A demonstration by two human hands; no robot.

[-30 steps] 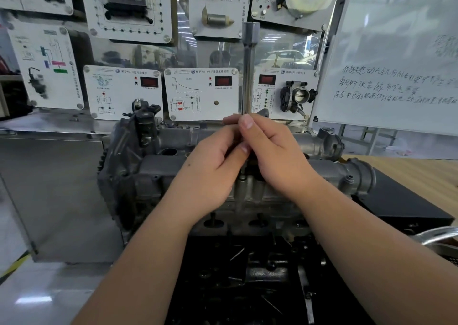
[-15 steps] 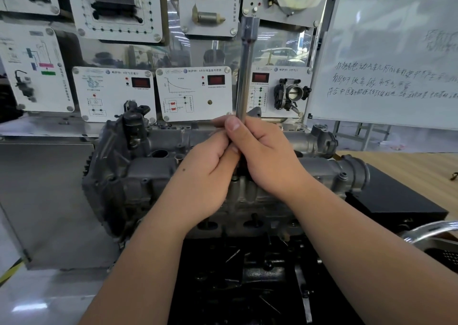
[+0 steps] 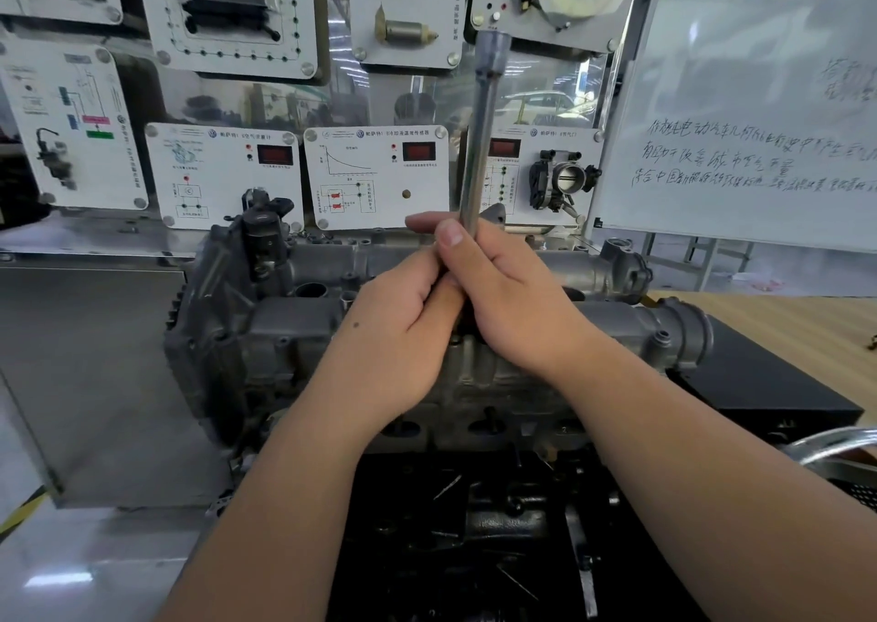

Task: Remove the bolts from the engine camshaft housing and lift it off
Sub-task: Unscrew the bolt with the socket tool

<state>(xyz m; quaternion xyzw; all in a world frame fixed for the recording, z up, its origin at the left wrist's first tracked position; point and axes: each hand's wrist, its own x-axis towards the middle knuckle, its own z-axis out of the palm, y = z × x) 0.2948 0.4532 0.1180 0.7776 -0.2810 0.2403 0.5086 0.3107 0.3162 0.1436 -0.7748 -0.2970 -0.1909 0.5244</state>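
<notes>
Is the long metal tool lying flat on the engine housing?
No, the long metal tool stands nearly upright, gripped by the left hand and the right hand.

The camshaft housing is a big gray metal block, dirty and bumpy, lying long from left to right on top of the engine. It has round holes on top and a black part sticking up at its left end. A long shiny metal tool stands nearly straight up from the middle of it, its low end hidden.
</notes>
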